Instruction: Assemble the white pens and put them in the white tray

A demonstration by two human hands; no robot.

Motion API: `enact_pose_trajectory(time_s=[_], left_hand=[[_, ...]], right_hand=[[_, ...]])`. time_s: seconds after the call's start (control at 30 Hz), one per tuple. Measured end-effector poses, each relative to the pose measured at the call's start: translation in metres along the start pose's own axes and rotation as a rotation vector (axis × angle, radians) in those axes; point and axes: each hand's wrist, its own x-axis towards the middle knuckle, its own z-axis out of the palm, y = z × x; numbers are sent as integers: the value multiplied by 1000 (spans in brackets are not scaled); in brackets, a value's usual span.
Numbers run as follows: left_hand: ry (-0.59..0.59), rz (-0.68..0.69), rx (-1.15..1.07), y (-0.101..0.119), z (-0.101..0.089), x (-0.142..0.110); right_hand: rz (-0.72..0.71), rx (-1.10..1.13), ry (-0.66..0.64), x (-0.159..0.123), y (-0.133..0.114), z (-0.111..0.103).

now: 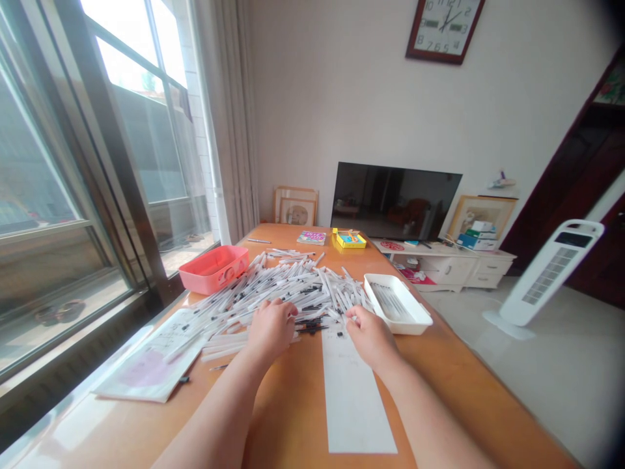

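The left hand [271,329] and right hand [371,339] lie curled on the near edge of a large heap of white pens [278,293]; any grip is impossible to tell. Just beyond the right hand, a white tray [413,312] holds a small bundle of pens [390,303], far fewer than remain heaped. A pink plastic tray [213,269] sits beyond the left hand.

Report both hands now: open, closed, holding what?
Left hand: curled, palm down on the pile of white pens; cannot tell if gripping any.
Right hand: curled at the pile's edge; cannot tell if holding any.

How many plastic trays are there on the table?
2. A coral-pink tray sits left of the heap of pens; a white tray holding pens sits right of it, beside the right hand.
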Motion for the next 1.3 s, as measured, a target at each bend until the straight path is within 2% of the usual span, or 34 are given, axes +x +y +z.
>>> enact_pose_trajectory(time_s=[0.17,0.5,0.73,0.97,1.2,1.3], left_hand=[[-47,93,49,17,6,-4],[-66,110,53,19,9,-4],[-36,124,28,19,12,-5],[38,20,-31,12,9,-1],[150,-69,-246,-5,-1,8],[166,-122,-385,-12,-4,10]], right_hand=[[-38,-63,-48,2,-1,6],[-101,-210,-94,1,-10,16],[-127,-198,-70,-2,-11,15],[-152,55,-21,-2,-14,9],[-2,527,-27,2,-12,8],[38,663,29,2,-12,2]])
